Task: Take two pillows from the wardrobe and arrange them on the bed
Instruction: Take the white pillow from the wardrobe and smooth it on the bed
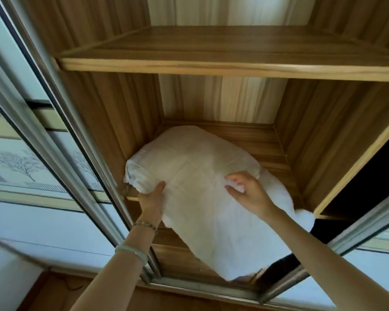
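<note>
I see one white pillow [202, 176] in a soft, creased cotton-like case, plump and rounded at its far end on the lower shelf [267, 142] of the wardrobe [112, 113], its near part hanging limp over the shelf's front edge and down towards the bottom track; faint fold lines cross the fabric, and the loose open end of the case bunches at the left corner; whether a second pillow lies beneath or beside it on the right I cannot tell, though more white fabric shows there; my left hand [152, 199] is curled around the pillow's left edge, thumb on top and fingers hidden underneath, so it has hold of the fabric; my right hand [247, 191] lies on top near the right side, fingers bent and pinching a fold of the case; two bracelets [136, 239] sit on the left wrist and forearm, one beaded, one pale and smooth; the wardrobe is striped brown wood grain with lighter edging, and the upper shelf [229, 63] is bare; brushed metal frames hold the sliding door [20, 167] at left, its pale panel printed with leafless trees; a wooden floor [54, 295] shows below.
</note>
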A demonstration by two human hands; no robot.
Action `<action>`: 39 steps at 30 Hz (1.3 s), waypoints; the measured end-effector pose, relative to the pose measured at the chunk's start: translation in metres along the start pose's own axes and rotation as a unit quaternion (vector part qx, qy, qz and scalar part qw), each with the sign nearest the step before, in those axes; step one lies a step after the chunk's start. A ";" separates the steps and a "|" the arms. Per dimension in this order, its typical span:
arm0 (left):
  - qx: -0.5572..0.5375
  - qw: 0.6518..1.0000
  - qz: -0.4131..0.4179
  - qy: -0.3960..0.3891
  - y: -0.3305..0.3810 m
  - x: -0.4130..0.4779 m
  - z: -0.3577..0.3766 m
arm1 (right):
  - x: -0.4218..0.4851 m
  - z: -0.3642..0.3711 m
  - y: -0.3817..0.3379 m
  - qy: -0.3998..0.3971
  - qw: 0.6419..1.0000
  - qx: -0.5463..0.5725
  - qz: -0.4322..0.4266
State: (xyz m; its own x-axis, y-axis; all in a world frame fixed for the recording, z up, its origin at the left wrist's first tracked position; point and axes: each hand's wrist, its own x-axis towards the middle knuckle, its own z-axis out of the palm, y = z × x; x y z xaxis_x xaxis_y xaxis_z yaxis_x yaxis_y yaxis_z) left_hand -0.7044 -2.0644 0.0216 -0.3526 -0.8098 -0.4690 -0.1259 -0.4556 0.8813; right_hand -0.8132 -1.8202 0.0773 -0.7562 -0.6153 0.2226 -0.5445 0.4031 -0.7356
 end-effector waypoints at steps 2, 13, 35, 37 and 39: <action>0.008 0.999 0.026 -0.027 -0.001 0.009 -0.007 | 0.035 -0.007 0.011 0.057 0.998 0.012 0.032; 0.027 0.989 0.102 -0.104 0.007 0.037 -0.030 | 0.156 -0.016 0.057 0.012 0.943 0.175 0.283; 0.110 0.919 0.304 -0.227 0.038 0.013 -0.004 | -0.033 -0.046 -0.002 0.158 0.901 0.324 0.240; 0.100 0.913 0.303 -0.256 0.036 0.006 0.004 | -0.062 -0.042 -0.005 0.206 0.888 0.319 0.259; 0.089 0.896 0.307 -0.307 0.031 -0.004 0.010 | -0.090 -0.040 -0.007 0.250 0.874 0.302 0.286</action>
State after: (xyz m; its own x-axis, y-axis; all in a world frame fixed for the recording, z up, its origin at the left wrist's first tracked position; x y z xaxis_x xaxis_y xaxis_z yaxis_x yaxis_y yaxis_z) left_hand -0.7160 -2.0715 0.0518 -0.8435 -0.5058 0.1811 0.1408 0.1171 0.9831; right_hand -0.7560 -1.7402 0.0881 -0.9885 0.0038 -0.1513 0.1514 0.0236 -0.9882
